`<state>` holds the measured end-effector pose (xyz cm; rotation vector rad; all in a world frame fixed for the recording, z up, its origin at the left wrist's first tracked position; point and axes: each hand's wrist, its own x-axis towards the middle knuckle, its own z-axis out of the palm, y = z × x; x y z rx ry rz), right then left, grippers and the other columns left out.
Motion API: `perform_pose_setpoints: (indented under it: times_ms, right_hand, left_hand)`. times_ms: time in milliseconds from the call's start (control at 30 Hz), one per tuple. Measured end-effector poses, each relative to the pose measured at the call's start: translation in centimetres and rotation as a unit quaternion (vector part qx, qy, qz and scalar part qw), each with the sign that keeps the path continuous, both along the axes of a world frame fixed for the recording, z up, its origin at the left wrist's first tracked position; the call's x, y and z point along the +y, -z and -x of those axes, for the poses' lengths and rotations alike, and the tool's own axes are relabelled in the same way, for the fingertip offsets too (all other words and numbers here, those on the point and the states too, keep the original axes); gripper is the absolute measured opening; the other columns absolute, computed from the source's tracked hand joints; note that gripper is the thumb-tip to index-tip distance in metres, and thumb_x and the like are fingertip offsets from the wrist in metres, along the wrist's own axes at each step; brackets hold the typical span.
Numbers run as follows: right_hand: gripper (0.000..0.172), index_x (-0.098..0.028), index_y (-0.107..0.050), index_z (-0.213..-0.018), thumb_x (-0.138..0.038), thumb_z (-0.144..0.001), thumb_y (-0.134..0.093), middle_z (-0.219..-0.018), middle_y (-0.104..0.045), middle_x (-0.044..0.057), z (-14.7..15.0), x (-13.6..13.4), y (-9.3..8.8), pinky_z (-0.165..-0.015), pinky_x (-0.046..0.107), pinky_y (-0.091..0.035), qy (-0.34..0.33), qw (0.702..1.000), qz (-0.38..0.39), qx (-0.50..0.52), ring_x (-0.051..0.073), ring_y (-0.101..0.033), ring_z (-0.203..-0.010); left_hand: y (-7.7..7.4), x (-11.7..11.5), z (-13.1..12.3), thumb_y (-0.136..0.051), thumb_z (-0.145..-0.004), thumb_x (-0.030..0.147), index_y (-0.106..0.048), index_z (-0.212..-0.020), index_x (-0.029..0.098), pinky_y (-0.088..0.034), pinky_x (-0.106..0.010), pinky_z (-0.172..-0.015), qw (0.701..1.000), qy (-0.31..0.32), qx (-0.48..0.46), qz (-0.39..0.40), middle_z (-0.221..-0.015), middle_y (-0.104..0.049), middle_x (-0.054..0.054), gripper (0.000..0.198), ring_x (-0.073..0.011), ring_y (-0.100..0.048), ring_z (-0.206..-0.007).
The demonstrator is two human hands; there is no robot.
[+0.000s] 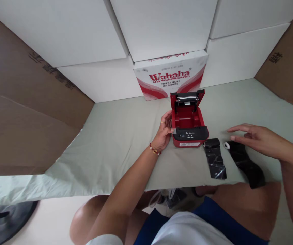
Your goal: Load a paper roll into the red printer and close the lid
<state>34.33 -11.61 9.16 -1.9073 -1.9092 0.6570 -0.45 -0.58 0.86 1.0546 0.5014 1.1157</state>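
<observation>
A red and black receipt printer [189, 136] stands on the cloth with its lid raised and its red inner compartment showing. My left hand [165, 131] grips its left side, thumb at the front corner and fingers along the wall. Just right of the printer lies a roll with a black shiny strip [215, 160] trailing toward the table edge. Beside it is a second roll with a white core and a black strip [247, 165], its tail reaching the edge. My right hand [256, 137] hovers by this second roll, fingers stretched out and holding nothing.
A pale green cloth [121, 146] covers the table. Behind the printer stands a white and red Wahaha water carton [170, 78], in front of white boxes [164, 27]. Brown cardboard [29, 112] walls off the left, and more cardboard [284, 61] stands at right.
</observation>
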Motion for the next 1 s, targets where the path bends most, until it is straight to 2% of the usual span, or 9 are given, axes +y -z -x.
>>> perform_pose_setpoints:
  times_ms: [167, 267, 367, 467, 567, 767, 833, 900, 1000]
  right_hand:
    - [0.029, -0.029, -0.079, -0.115, -0.041, -0.096, -0.061, -0.126, -0.080, 0.009, 4.7, 1.0, 1.3, -0.099, 0.047, -0.061, -0.132, 0.991, 0.001, 0.011, 0.030, -0.077, -0.110]
    - [0.032, -0.026, -0.080, -0.120, -0.037, -0.094, -0.064, -0.129, -0.080, 0.011, 6.1, 0.9, 1.5, -0.100, 0.047, -0.060, -0.144, 0.989, 0.030, -0.034, 0.031, -0.077, -0.112]
    - [0.033, -0.031, -0.082, -0.118, -0.049, -0.095, -0.068, -0.103, -0.082, 0.007, 5.4, -0.1, -1.4, -0.078, 0.041, -0.063, -0.163, 0.984, 0.061, 0.032, 0.028, -0.077, -0.088]
    - [0.044, -0.035, -0.083, -0.119, -0.067, -0.091, -0.072, -0.062, -0.061, 0.001, 4.7, -0.3, -6.0, -0.047, 0.036, -0.045, -0.156, 0.982, 0.059, 0.083, 0.021, -0.056, -0.053]
    - [0.045, -0.033, -0.082, -0.123, -0.064, -0.091, -0.073, -0.074, -0.066, 0.002, 6.7, 1.4, -8.6, -0.054, 0.036, -0.045, -0.122, 0.990, -0.043, 0.057, 0.019, -0.053, -0.057]
    - [0.043, -0.028, -0.074, -0.141, -0.034, -0.100, -0.061, -0.116, -0.081, 0.011, 14.9, 7.3, -5.6, -0.081, 0.039, -0.052, -0.070, 0.973, -0.065, -0.211, 0.030, -0.073, -0.100]
    - [0.045, -0.028, -0.071, -0.144, -0.035, -0.102, -0.058, -0.113, -0.083, 0.012, 16.2, 8.6, -4.5, -0.076, 0.039, -0.051, -0.056, 0.964, -0.038, -0.258, 0.033, -0.075, -0.101]
    - [0.045, -0.028, -0.072, -0.144, -0.035, -0.102, -0.057, -0.114, -0.083, 0.013, 16.7, 9.5, -4.1, -0.073, 0.039, -0.050, -0.052, 0.958, -0.027, -0.280, 0.035, -0.076, -0.102]
    - [0.045, -0.029, -0.073, -0.142, -0.031, -0.100, -0.057, -0.120, -0.083, 0.013, 16.9, 10.4, -4.2, -0.073, 0.037, -0.050, -0.063, 0.951, -0.005, -0.304, 0.034, -0.076, -0.107]
  left_hand:
    - [0.2, 0.1, 0.1, -0.086, -0.069, 0.043, -0.052, -0.148, 0.036, -0.030, -0.050, -0.136, 1.000, -0.005, 0.013, -0.009, -0.172, -0.046, -0.003, 0.086, -0.0310, -0.033, -0.166]
    - [0.2, 0.1, 0.2, -0.084, -0.071, 0.041, -0.051, -0.149, 0.037, -0.030, -0.049, -0.136, 1.000, -0.001, 0.019, -0.010, -0.172, -0.045, -0.003, 0.084, -0.0303, -0.033, -0.166]
    - [0.2, 0.1, 0.1, -0.082, -0.071, 0.037, -0.051, -0.148, 0.036, -0.027, -0.048, -0.137, 1.000, -0.004, 0.016, -0.013, -0.171, -0.047, -0.003, 0.083, -0.0294, -0.034, -0.166]
    - [0.1, 0.1, 0.0, -0.081, -0.070, 0.037, -0.051, -0.148, 0.035, -0.025, -0.049, -0.138, 1.000, -0.002, 0.012, -0.013, -0.172, -0.046, -0.004, 0.084, -0.0300, -0.034, -0.166]
    - [0.3, 0.1, -0.1, -0.082, -0.070, 0.038, -0.050, -0.149, 0.035, -0.024, -0.050, -0.138, 1.000, -0.005, 0.007, -0.012, -0.172, -0.045, -0.004, 0.085, -0.0308, -0.033, -0.166]
    - [0.7, -0.9, 0.1, -0.077, -0.083, 0.054, -0.040, -0.158, 0.040, -0.031, -0.054, -0.135, 0.989, -0.080, 0.073, -0.099, -0.176, -0.036, -0.006, 0.085, -0.0329, -0.029, -0.168]
    - [0.2, -1.8, 0.3, -0.069, -0.093, 0.057, -0.041, -0.159, 0.037, -0.033, -0.056, -0.133, 0.959, -0.158, 0.142, -0.189, -0.174, -0.037, -0.009, 0.074, -0.0336, -0.031, -0.166]
    - [-0.6, -2.9, 0.5, -0.061, -0.100, 0.051, -0.050, -0.154, 0.033, -0.035, -0.058, -0.131, 0.888, -0.266, 0.208, -0.313, -0.160, -0.050, -0.013, 0.058, -0.0332, -0.045, -0.155]
    - [-1.4, -4.4, 0.3, -0.060, -0.099, 0.043, -0.063, -0.141, 0.031, -0.041, -0.060, -0.125, 0.782, -0.309, 0.275, -0.466, -0.135, -0.066, -0.011, 0.044, -0.0335, -0.058, -0.141]
